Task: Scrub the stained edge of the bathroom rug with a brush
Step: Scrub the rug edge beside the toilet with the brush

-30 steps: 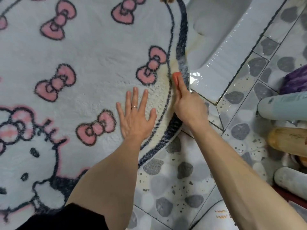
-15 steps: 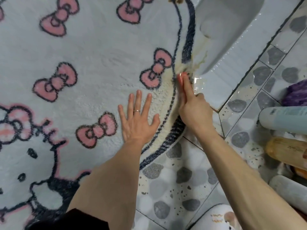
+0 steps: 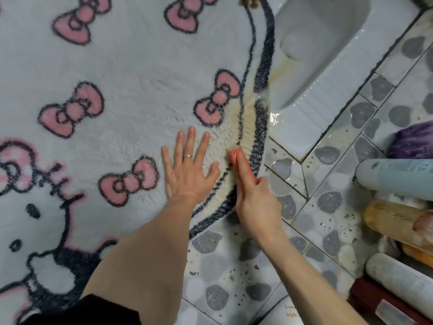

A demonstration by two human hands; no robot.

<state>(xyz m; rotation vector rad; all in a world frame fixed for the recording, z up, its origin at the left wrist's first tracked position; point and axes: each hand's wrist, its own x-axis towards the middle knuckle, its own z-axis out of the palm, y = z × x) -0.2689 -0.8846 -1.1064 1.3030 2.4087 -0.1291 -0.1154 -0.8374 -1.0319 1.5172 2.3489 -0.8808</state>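
Observation:
A white bathroom rug [image 3: 121,95] with pink bows and a dark outlined border covers the left of the floor. Its right edge carries a yellowish stain [image 3: 248,118] between the two dark border lines. My right hand [image 3: 255,198] grips an orange-red brush [image 3: 242,161], index finger stretched along its back, and presses it on the stained border. My left hand [image 3: 189,167] lies flat on the rug just left of the brush, fingers spread, a ring on one finger.
A white squat toilet pan [image 3: 311,55] with wet, yellow-tinged ceramic adjoins the rug's edge. Pebble-pattern floor tiles [image 3: 328,202] lie to the right. Several bottles [image 3: 396,177] lie on their sides at the right edge, beside a purple object [image 3: 414,139].
My right hand has drawn the brush back along the stained border toward me, from near the toilet pan to beside my left thumb. My left hand stays flat in place.

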